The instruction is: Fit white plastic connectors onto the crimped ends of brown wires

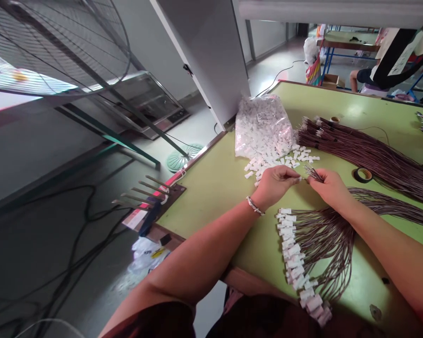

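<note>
My left hand (277,183) is closed in a pinch on a small white connector housing (299,178), mostly covered by the fingertips. Facing it, my right hand (327,185) grips a small bunch of brown wires (313,173) with bare metal ends pointing left. The two hands nearly meet above the green table. Below them lies a fan of brown wires (324,239) whose ends carry white connectors (292,251) lined up in a slanting row. Just beyond my left hand, loose white connectors (264,164) spill from a clear plastic bag (262,119).
Thick bundles of brown wire (370,150) stretch across the right of the green table (204,188). A black tape roll (363,175) lies beside them. Metal prongs (144,190) stick out at the left edge. A large fan (56,47) stands left; another person (364,77) sits behind.
</note>
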### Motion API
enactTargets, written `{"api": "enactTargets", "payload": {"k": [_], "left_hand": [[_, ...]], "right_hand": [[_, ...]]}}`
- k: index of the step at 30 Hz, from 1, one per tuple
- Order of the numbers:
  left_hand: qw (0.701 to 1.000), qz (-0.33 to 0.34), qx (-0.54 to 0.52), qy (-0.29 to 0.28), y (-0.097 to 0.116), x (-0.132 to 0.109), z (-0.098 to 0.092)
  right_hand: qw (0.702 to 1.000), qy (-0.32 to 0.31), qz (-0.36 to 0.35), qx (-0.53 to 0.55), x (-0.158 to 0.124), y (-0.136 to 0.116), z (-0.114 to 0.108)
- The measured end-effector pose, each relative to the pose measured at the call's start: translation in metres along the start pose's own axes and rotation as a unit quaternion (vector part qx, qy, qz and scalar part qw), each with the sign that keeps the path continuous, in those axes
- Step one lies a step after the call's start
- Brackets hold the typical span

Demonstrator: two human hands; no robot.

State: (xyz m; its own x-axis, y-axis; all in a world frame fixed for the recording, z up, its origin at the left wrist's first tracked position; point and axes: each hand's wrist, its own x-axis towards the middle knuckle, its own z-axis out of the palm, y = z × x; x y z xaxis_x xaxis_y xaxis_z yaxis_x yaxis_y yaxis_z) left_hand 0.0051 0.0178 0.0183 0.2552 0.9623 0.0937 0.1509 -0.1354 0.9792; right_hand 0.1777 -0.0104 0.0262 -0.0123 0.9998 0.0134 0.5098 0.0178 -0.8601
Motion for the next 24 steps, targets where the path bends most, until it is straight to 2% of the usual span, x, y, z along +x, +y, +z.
{"api": "enactTargets", "payload": {"k": [3, 7, 11, 13, 17, 21, 24], "left_hand": [[0.999, 0.031, 0.031, 0.009, -0.001, -0.002, 0.006], [0.993, -0.056, -0.103, -0.031, -0.001, -0.003, 0.009], [0.975, -0.110, -0.184, -0.053, -0.004, 0.000, 0.006], [0.966, -0.135, -0.213, -0.062, -0.006, 0.002, 0.003], [0.949, -0.163, -0.261, -0.066, -0.008, 0.004, -0.001], [0.950, -0.163, -0.257, -0.066, -0.005, 0.003, -0.001], [0.957, -0.145, -0.245, -0.059, -0.004, 0.002, -0.001]], "right_hand": [[0.999, -0.027, -0.007, 0.028, 0.002, 0.003, 0.001], [0.999, -0.034, -0.017, 0.036, 0.002, 0.006, 0.001], [0.996, 0.031, -0.065, -0.050, -0.001, 0.011, 0.000], [0.981, 0.055, -0.139, -0.124, -0.003, 0.013, 0.000], [0.931, 0.040, -0.272, -0.240, -0.008, 0.016, -0.002], [0.887, 0.034, -0.306, -0.343, -0.011, 0.015, -0.001], [0.886, 0.035, -0.298, -0.355, -0.012, 0.013, -0.001]]}}
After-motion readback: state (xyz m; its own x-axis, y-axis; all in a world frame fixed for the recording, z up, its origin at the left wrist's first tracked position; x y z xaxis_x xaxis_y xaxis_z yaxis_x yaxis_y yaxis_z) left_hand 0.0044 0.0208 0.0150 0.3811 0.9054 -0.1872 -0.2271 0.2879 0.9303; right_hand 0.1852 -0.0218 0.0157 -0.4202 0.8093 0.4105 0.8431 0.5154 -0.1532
